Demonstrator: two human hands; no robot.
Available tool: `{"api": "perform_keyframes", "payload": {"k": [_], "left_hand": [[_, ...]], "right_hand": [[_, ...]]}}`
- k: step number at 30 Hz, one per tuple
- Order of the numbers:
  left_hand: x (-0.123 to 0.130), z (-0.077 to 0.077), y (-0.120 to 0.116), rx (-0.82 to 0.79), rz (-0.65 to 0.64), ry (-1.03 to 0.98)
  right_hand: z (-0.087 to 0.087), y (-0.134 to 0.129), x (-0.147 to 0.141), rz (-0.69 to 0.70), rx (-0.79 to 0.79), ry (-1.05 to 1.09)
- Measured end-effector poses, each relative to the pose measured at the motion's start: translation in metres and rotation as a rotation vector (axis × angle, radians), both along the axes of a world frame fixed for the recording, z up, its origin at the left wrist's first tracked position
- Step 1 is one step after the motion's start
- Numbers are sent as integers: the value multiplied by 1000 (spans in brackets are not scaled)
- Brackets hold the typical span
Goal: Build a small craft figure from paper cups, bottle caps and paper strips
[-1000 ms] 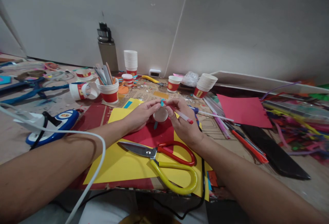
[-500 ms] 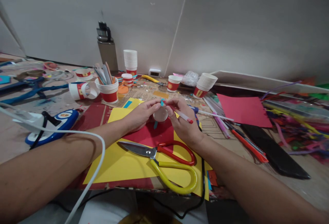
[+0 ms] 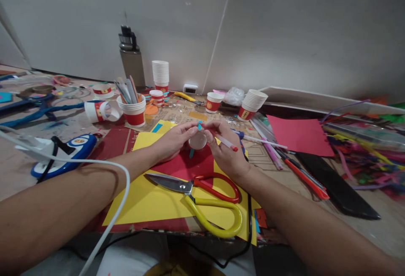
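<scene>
Between both hands is a small paper cup (image 3: 198,140), its round pale face turned toward me, with a blue paper strip (image 3: 200,125) at its top and another blue bit below. My left hand (image 3: 174,142) is closed on the cup's left side, thumb near the blue strip. My right hand (image 3: 226,149) grips the right side and also has a red-capped pen (image 3: 226,142) lodged among its fingers. Beneath them lies red paper (image 3: 186,165) on yellow paper (image 3: 142,202). Large scissors (image 3: 190,187) with one red and one yellow handle rest on the sheets, just in front of the hands.
A cup of pens (image 3: 132,113), a tipped cup (image 3: 95,112) and stacked cups (image 3: 160,75) stand behind. At right are a red sheet (image 3: 299,136), a utility knife (image 3: 305,178) and a black case (image 3: 338,187). A white cable (image 3: 126,183) crosses over my left forearm.
Almost nothing differs. Both hands keep the same hold on the cup, and the pen stays in my right hand; the view shifts very slightly.
</scene>
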State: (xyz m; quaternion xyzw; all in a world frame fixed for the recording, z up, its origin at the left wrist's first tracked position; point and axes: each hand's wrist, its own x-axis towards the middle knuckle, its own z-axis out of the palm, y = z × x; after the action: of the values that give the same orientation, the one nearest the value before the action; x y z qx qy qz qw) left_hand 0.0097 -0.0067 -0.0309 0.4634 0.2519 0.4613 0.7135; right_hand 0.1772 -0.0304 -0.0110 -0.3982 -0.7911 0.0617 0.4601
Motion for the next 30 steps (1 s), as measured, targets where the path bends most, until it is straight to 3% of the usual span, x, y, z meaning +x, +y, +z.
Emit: {"api": "perform_keyframes", "payload": {"k": [30], "left_hand": [[-1, -2, 1, 22, -13, -1]], "right_hand": [[1, 0, 0, -7, -15, -4]]}}
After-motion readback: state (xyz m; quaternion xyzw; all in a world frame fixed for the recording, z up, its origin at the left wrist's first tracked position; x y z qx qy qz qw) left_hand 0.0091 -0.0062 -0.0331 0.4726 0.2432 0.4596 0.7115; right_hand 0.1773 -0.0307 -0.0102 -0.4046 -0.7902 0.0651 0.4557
